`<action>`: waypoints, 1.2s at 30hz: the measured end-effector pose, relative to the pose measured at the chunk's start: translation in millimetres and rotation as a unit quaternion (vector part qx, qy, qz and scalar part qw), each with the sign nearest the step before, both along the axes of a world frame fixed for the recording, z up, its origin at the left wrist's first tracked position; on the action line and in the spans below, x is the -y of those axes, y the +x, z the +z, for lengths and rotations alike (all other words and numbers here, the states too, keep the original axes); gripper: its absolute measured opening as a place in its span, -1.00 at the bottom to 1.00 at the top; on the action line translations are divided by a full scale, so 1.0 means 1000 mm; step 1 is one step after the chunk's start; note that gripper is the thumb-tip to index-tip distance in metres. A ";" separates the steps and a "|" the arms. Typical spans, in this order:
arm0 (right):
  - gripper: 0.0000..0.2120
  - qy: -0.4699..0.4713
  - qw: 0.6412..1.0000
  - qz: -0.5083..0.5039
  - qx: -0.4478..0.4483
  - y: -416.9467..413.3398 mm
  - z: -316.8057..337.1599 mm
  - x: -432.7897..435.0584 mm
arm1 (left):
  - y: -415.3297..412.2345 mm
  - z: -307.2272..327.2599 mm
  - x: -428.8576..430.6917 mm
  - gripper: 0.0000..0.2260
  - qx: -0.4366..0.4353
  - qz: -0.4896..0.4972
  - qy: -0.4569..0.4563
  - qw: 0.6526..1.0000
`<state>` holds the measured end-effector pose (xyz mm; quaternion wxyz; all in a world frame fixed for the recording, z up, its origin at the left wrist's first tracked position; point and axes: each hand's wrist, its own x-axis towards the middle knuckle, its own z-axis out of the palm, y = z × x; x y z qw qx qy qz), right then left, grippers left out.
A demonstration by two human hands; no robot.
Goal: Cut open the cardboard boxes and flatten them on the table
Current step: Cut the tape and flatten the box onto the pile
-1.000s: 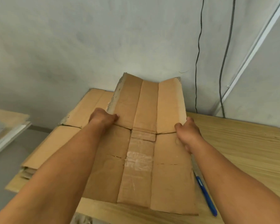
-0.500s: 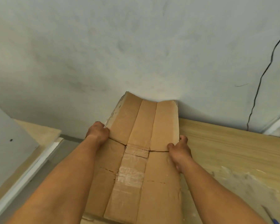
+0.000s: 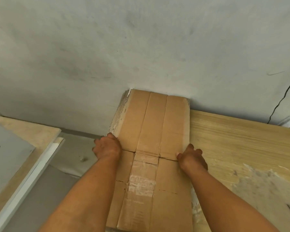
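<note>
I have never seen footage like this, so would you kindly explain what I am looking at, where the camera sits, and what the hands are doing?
There is no machine here: these are a person's two bare hands. The single picture comes from a wide-angle camera worn on the person's head, looking forward and down, so the forearms enter from the bottom edge.

On the wooden table lies a piece of cardboard, a box that has been opened out, with a strip of old tape down its middle. Its far end reaches the grey wall.

The left hand holds the cardboard's left edge and the right hand holds its right edge, both at a crease across the sheet. They seem to be folding or pressing it flat.
</note>
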<state>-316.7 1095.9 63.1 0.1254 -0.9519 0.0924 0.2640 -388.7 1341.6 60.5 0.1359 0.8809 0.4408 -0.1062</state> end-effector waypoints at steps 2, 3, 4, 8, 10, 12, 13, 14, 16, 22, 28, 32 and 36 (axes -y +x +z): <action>-0.32 -0.086 0.994 0.061 0.025 0.000 0.006 -0.001 | -0.001 -0.001 0.008 -0.66 -0.033 -0.028 0.023 0.999; -0.30 -0.100 0.991 0.083 0.038 0.001 0.008 0.002 | -0.001 0.001 0.011 -0.65 -0.058 -0.051 0.052 0.996; -0.29 -0.098 0.990 0.093 0.042 0.001 0.009 0.005 | 0.000 0.004 0.012 -0.64 -0.080 -0.077 0.089 0.990; -0.37 -0.054 0.989 0.118 0.072 -0.003 0.017 0.031 | 0.018 0.019 0.031 -0.64 -0.043 -0.200 0.157 0.966; -0.40 -0.032 0.988 0.121 0.093 -0.007 0.026 0.046 | 0.033 0.028 0.057 -0.65 -0.014 -0.280 0.145 0.949; -0.42 -0.015 0.986 0.121 0.112 -0.010 0.035 0.065 | 0.045 0.037 0.091 -0.62 -0.011 -0.365 0.113 0.924; -0.43 -0.005 0.985 0.114 0.127 -0.013 0.042 0.081 | 0.051 0.041 0.113 -0.61 -0.007 -0.405 0.101 0.909; -0.45 0.005 0.984 0.105 0.144 -0.015 0.048 0.096 | 0.054 0.044 0.134 -0.61 0.004 -0.437 0.090 0.895; -0.48 0.022 0.981 0.074 0.178 -0.024 0.062 0.138 | 0.062 0.050 0.187 -0.62 0.040 -0.486 0.075 0.870; -0.56 0.013 0.968 -0.027 0.249 -0.074 0.093 0.286 | 0.046 0.071 0.370 -0.64 0.140 -0.584 0.065 0.797; -0.61 -0.031 0.950 -0.130 0.282 -0.163 0.108 0.461 | 0.000 0.094 0.573 -0.65 0.237 -0.650 0.067 0.719; -0.62 -0.052 0.942 -0.183 0.277 -0.215 0.119 0.556 | -0.036 0.103 0.682 -0.65 0.261 -0.688 0.040 0.676; -0.63 -0.059 0.933 -0.225 0.275 -0.250 0.126 0.629 | -0.058 0.100 0.771 -0.65 0.267 -0.729 0.037 0.629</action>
